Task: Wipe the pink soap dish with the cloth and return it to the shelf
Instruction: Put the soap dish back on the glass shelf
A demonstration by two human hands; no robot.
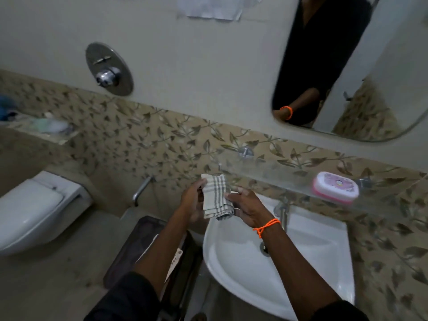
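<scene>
The pink soap dish with a white lid sits on the glass shelf at the right, above the sink. A folded checked cloth hangs between both hands over the sink's left rim. My left hand pinches the cloth's upper left edge. My right hand, with an orange thread at the wrist, grips the cloth's right side. Both hands are well left of the soap dish and do not touch it.
A white sink with a chrome tap is below the shelf. A toilet stands at the left, a dark bin beside the sink. A mirror hangs on the wall above, a shower control further left.
</scene>
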